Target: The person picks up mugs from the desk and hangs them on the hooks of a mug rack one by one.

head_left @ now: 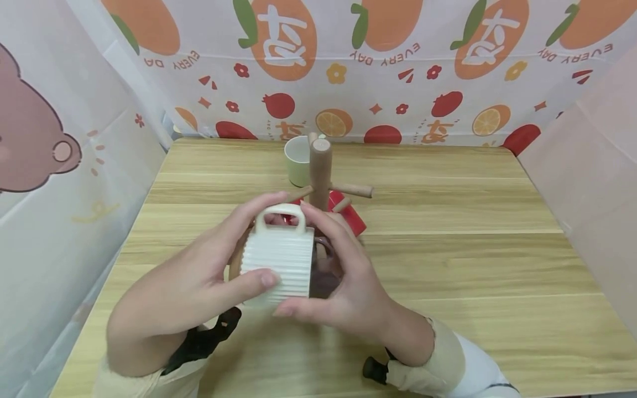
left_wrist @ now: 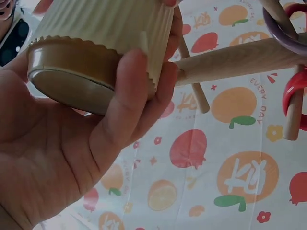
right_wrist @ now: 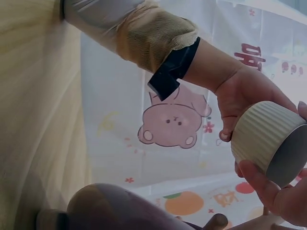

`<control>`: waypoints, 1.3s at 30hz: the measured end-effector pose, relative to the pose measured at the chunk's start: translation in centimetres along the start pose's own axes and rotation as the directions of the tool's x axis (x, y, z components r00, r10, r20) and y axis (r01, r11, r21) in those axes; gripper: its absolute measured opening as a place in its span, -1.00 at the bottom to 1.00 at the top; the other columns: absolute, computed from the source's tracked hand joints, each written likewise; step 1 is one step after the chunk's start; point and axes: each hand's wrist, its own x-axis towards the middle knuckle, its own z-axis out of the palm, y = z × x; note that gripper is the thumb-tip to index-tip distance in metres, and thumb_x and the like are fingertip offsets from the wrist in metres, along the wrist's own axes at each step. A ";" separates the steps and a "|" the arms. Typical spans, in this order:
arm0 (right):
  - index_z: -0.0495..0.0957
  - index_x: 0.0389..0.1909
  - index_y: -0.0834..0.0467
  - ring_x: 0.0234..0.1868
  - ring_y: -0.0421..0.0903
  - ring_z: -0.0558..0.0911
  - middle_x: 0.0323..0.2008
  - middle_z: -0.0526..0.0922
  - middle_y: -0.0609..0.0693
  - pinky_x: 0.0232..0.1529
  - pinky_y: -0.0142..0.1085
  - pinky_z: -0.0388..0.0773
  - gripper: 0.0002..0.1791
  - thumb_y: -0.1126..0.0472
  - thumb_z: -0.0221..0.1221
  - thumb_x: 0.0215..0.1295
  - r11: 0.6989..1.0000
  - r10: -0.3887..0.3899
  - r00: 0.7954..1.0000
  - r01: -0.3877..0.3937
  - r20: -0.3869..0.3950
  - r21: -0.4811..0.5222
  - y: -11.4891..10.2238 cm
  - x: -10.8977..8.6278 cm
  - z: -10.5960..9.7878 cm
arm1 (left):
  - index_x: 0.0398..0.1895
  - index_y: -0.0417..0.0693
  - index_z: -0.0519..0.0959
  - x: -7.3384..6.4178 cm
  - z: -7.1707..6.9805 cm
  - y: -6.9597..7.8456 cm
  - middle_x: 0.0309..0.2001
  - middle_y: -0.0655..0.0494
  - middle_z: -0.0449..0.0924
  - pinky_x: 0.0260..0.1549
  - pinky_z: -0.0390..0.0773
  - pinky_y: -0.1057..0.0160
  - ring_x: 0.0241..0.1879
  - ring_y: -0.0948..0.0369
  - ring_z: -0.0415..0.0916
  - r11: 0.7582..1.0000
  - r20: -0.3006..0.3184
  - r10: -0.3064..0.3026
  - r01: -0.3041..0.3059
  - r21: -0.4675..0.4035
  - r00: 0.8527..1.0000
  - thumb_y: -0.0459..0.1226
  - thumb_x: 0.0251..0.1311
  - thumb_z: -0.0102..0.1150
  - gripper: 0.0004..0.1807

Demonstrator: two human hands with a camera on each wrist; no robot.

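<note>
A white ribbed mug with a brown base is held on its side by both hands. Its handle points away from the body, towards a wooden mug tree. My left hand grips the base end; the left wrist view shows fingers curled round the brown band. At the rim end, my right hand pinches the mug, thumb near and fingers on the far side. The right wrist view shows the mug's opening. A purple mug hangs on the tree, partly hidden behind the right hand.
A red mug also hangs on the tree, partly covered by its pegs. Behind the tree stands a light green cup. The wooden table is enclosed by printed cloth at the back and sides.
</note>
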 end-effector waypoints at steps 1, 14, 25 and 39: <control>0.10 0.44 0.35 0.21 0.09 0.43 0.22 0.34 0.31 0.13 -0.17 0.56 0.01 -0.03 0.39 0.12 1.000 0.017 1.000 -0.017 0.002 0.007 0.1 0.0 0.0 | 0.51 0.33 0.00 0.1 0.0 -0.2 0.28 0.36 0.31 0.03 0.47 0.36 0.14 0.34 0.39 1.000 0.004 -0.017 0.017 -0.002 1.000 -0.32 0.20 0.31 -0.07; 0.07 0.52 0.13 0.25 0.00 0.40 0.35 0.27 0.11 0.17 -0.16 0.54 0.12 0.21 0.52 -0.04 0.979 0.180 0.983 -0.177 0.019 -0.097 0.6 0.2 -0.5 | 0.49 0.18 0.05 1.7 -0.3 -3.2 0.23 0.18 0.34 0.08 0.47 0.40 0.15 0.23 0.39 0.988 0.050 0.053 -0.045 -0.150 0.997 -0.41 0.28 0.19 -0.20; 0.09 0.52 0.07 0.15 -0.12 0.46 0.25 0.32 0.07 0.01 -0.29 0.58 0.10 0.09 0.50 -0.02 0.908 0.201 0.980 -0.190 -0.010 -0.374 0.7 0.4 -1.5 | 0.51 0.27 0.04 3.1 0.2 -4.4 0.20 0.13 0.36 0.09 0.45 0.37 0.16 0.19 0.37 0.974 0.052 0.008 0.004 -0.227 0.999 -0.36 0.35 0.12 -0.23; 0.15 0.49 0.14 -0.18 -0.17 0.51 0.17 0.41 0.13 -0.44 -0.42 0.46 0.14 -0.23 0.45 -0.05 0.703 0.148 0.989 -0.106 -0.002 -0.703 0.3 0.5 -2.6 | 0.53 0.44 -0.09 4.3 1.3 -4.6 0.37 0.19 0.17 0.13 0.44 0.29 0.21 0.23 0.33 0.971 0.023 -0.085 0.088 -0.221 0.996 -0.25 0.35 0.16 -0.14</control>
